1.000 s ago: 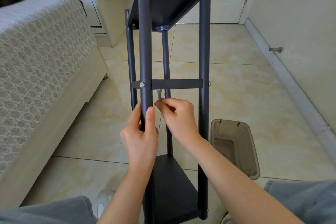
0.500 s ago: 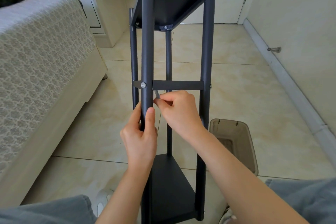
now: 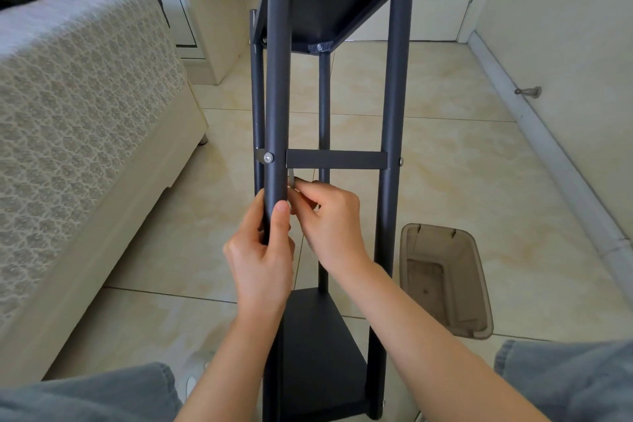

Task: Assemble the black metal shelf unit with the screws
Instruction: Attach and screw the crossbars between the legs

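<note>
Closed firmly, the grip of the left hand (image 3: 263, 250) wraps the front left post (image 3: 276, 79) of the tall black metal shelf unit (image 3: 329, 0). Its thumb lies up the tube's face, a little below the flat black crossbar (image 3: 335, 159). The right hand (image 3: 330, 219) pinches a small flat silver tool (image 3: 291, 177) between thumb and fingertips, a tight grip that leaves only the tool's tip showing. The unit rises from the beige tiled floor (image 3: 479, 164), between the bed with the patterned cover (image 3: 85, 96) along the floor's left edge and a translucent plastic bin (image 3: 442, 277) to the right.

A second ago the tool stood in the open gap between the posts, clear of the tube. The right hand has since slid left, and the tip now sits just beside the post's inner side, right under the crossbar's left end. The left hand has kept its place.

This suggests the tool is being brought to this joint, opposite the silver screw head (image 3: 268, 158), to begin tightening. The post hides whether it has seated.
</note>
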